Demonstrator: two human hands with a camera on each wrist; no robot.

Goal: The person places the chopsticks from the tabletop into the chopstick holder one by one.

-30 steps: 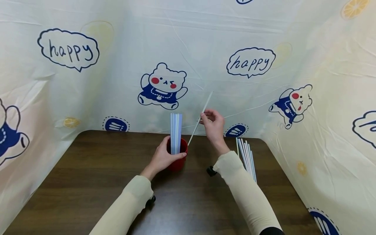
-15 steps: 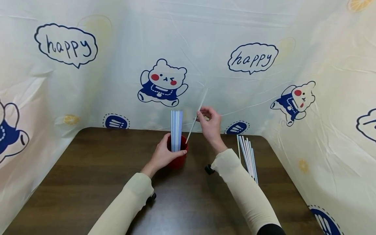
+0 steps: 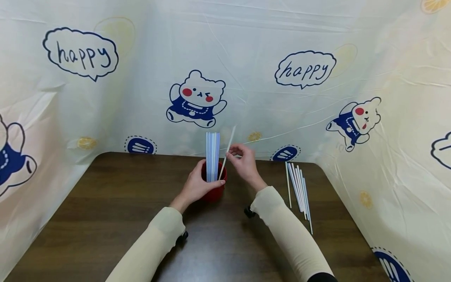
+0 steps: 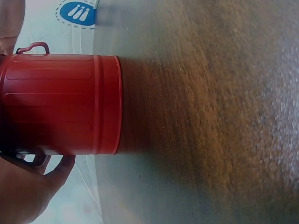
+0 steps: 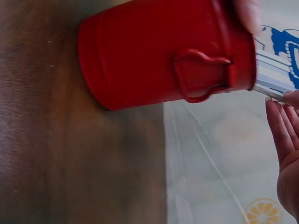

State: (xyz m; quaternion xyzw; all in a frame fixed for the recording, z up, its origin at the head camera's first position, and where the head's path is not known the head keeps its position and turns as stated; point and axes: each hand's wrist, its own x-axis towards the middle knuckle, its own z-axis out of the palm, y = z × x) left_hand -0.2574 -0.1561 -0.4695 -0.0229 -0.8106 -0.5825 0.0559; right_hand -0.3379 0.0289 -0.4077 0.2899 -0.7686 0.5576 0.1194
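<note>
A red metal bucket (image 3: 213, 194) with small side handles stands on the table; its ribbed wall fills much of both wrist views. Upright inside it is a bundle of thin blue, white and purple straws (image 3: 212, 156). My left hand (image 3: 195, 186) grips the bucket, thumb over the near side of the rim and fingers round its left side. With thumb and fingertips, my right hand (image 3: 244, 161) pinches one pale straw (image 3: 231, 137), tilted to the right of the bundle. Its lower end is inside the bucket's mouth, as the right wrist view (image 5: 268, 92) also suggests.
Several loose straws (image 3: 299, 188) lie on the brown wooden table (image 3: 105, 203) at the right, beyond the right forearm. A printed curtain (image 3: 148, 78) with bears and "happy" bubbles hangs behind the table and along both sides.
My right hand has moved left and down, carrying the pale straw lower into the bucket's mouth. The left hand keeps its hold on the bucket.
</note>
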